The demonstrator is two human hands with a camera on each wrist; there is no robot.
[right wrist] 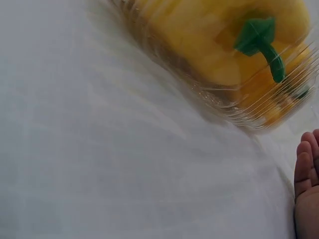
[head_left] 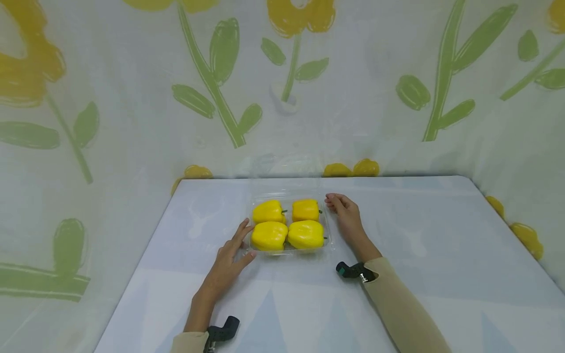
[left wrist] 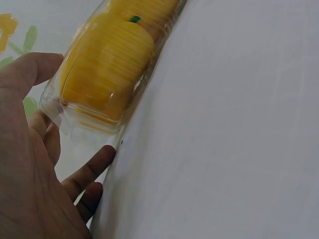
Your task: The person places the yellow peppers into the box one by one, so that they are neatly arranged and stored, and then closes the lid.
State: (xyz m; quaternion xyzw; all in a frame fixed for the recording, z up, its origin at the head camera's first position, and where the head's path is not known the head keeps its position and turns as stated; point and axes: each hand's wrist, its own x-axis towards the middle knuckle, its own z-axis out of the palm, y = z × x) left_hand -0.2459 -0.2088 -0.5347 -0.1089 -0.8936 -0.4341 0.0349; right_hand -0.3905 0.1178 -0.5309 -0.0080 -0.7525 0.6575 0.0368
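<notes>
Several yellow bell peppers (head_left: 305, 234) with green stems lie in two rows in a clear plastic clamshell box (head_left: 282, 252) on the table. Its transparent lid (head_left: 286, 184) is raised at the back, away from the peppers. My left hand (head_left: 227, 262) is at the box's left end, thumb by the front corner and fingers spread along the side. In the left wrist view its thumb (left wrist: 42, 64) reaches the box's edge. Beside the back right corner is my right hand (head_left: 346, 215), fingers loosely bent with nothing in them; the right wrist view shows its fingers (right wrist: 305, 169) just off the box.
A pale cloth with faint blue shapes covers the table (head_left: 419, 235). Behind it and at both sides hangs a white curtain (head_left: 353, 108) printed with yellow flowers and green leaves. Each wrist wears a black camera mount (head_left: 355, 270).
</notes>
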